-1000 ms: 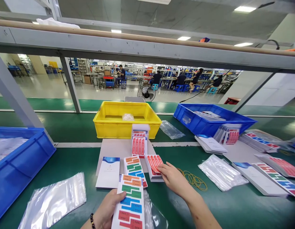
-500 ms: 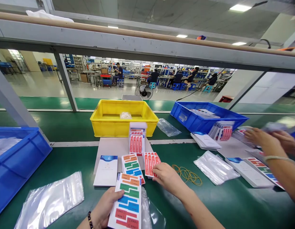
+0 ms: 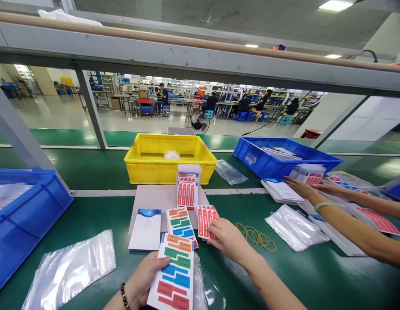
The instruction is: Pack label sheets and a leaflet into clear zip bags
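My left hand (image 3: 144, 277) is closed round a white sheet of coloured stickers (image 3: 175, 271), thumb on top; something pale lies behind the sheet. My right hand (image 3: 230, 243) pinches the near right edge of a red sticker sheet (image 3: 206, 217), at the stack in front of it. Between the hands lies a stack of coloured sticker sheets (image 3: 181, 223). White booklets with a blue top (image 3: 144, 234) are piled to the left. Upright packs with red stickers (image 3: 187, 193) stand behind. Under my left hand's sheet, a clear plastic bag (image 3: 201, 284) shows partly.
A yellow bin (image 3: 169, 170) stands at the back, with blue bins at left (image 3: 25, 215) and right (image 3: 280, 161). Clear bags (image 3: 73, 262) lie front left. Rubber bands (image 3: 258, 237) lie right of my hand. A co-worker's hands (image 3: 299, 189) reach in among packs at right.
My right fingers have raised the red sheet's near edge, which now hides the stack's front. My left hand keeps its sheet. The co-worker's arms came in from the right and moved toward the packs.
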### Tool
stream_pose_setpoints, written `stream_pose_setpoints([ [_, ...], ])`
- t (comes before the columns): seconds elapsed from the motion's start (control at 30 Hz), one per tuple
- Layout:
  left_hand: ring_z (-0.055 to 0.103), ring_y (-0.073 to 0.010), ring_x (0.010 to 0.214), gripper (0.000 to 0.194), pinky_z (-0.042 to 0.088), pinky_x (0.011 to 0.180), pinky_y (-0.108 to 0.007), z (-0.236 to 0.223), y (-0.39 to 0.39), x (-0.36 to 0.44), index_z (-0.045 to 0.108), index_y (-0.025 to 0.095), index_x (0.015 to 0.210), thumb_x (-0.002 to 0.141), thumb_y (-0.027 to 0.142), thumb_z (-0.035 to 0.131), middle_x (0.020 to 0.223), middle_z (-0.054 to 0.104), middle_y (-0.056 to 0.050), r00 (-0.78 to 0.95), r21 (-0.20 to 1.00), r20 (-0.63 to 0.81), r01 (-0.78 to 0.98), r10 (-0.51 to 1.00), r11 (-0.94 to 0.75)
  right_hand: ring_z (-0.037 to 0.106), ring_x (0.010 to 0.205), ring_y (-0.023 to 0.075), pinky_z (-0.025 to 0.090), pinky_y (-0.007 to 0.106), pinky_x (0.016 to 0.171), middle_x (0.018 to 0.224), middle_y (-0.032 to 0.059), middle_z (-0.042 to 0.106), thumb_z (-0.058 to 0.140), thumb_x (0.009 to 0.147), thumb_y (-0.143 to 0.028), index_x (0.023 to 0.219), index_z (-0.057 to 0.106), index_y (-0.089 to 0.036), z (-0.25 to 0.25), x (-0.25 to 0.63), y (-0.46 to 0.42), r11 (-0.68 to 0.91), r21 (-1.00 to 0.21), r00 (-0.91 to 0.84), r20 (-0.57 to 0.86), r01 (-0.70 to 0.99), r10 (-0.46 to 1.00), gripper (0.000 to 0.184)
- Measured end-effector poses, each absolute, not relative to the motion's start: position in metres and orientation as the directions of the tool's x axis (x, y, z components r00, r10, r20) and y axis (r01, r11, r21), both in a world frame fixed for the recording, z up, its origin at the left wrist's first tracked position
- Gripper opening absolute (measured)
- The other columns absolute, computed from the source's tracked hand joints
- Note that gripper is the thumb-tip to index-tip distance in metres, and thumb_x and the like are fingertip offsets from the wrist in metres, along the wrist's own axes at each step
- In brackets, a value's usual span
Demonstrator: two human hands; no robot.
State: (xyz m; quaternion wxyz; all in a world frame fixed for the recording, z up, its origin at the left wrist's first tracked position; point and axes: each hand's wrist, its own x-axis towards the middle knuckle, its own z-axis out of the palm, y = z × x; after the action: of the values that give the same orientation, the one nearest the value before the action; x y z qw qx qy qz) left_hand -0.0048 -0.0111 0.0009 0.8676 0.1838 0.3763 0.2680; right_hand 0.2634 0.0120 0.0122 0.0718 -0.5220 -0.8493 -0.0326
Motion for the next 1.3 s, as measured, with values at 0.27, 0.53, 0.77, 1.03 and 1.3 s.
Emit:
stream_pose_setpoints([
  [0.27, 0.067, -0.0291, 0.076, 0.047, 0.05, 0.074, -0.037, -0.001, -0.011, -0.005, 0.053, -0.001, 0.108, 0.069, 0.02, 0.069, 0.085, 0.07, -0.02, 0.568, 0.531, -0.546, -0.334, 0.616, 0.779, 0.055, 0.076, 0.0204, 0.043, 0.033, 0.072, 0.076, 0.0066, 0.061, 0.051, 0.083, -0.026, 0.074, 0.063, -0.017, 0.017, 0.265, 0.013, 0.502, -0.081, -0.486, 0.155, 0.861, 0.86, 0.017],
  [0.53, 0.068, -0.0279, 0.073, 0.038, 0.051, 0.072, -0.036, 0.007, -0.013, -0.002, 0.056, 0.001, 0.1, 0.069, 0.018, 0.068, 0.082, 0.07, -0.019, 0.536, 0.523, -0.579, -0.334, 0.614, 0.784, 0.061, 0.083, 0.0205, 0.05, 0.035, 0.075, 0.09, 0.0096, 0.066, 0.037, 0.079, -0.007, 0.091, 0.066, -0.018, 0.011, 0.272, 0.008, 0.502, -0.134, -0.436, 0.342, 0.854, 0.833, 0.033],
  [0.77, 0.067, -0.0277, 0.08, 0.042, 0.048, 0.078, -0.037, 0.006, -0.014, 0.007, 0.059, 0.002, 0.096, 0.077, 0.039, 0.058, 0.083, 0.07, -0.018, 0.532, 0.43, -0.557, -0.472, 0.638, 0.77, 0.061, 0.09, 0.0245, 0.048, 0.042, 0.076, 0.097, 0.0079, 0.067, 0.046, 0.081, -0.013, 0.118, 0.053, -0.026, 0.005, 0.22, -0.04, 0.619, -0.131, -0.35, 0.726, 0.774, 0.592, 0.04],
  [1.03, 0.066, -0.0273, 0.078, 0.036, 0.048, 0.074, -0.036, 0.0, -0.018, 0.005, 0.063, 0.004, 0.09, 0.068, 0.032, 0.069, 0.085, 0.069, -0.018, 0.57, 0.574, -0.388, -0.465, 0.724, 0.674, 0.059, 0.064, 0.0212, 0.047, 0.034, 0.055, 0.07, 0.0059, 0.066, 0.05, 0.082, -0.024, 0.098, 0.061, -0.022, -0.003, 0.169, -0.057, 0.788, -0.194, -0.538, 0.634, 0.584, 0.555, 0.019],
  [1.3, 0.064, -0.0224, 0.071, 0.037, 0.046, 0.074, -0.034, 0.012, -0.022, 0.0, 0.065, 0.008, 0.09, 0.065, 0.035, 0.071, 0.081, 0.069, -0.013, 0.624, 0.701, -0.34, -0.33, 0.703, 0.632, 0.064, 0.076, 0.0235, 0.052, 0.036, 0.066, 0.089, 0.0098, 0.067, 0.06, 0.074, -0.046, 0.104, 0.058, -0.018, 0.008, 0.181, -0.032, -0.084, -0.995, -0.137, -0.076, -0.052, 0.988, 0.041],
])
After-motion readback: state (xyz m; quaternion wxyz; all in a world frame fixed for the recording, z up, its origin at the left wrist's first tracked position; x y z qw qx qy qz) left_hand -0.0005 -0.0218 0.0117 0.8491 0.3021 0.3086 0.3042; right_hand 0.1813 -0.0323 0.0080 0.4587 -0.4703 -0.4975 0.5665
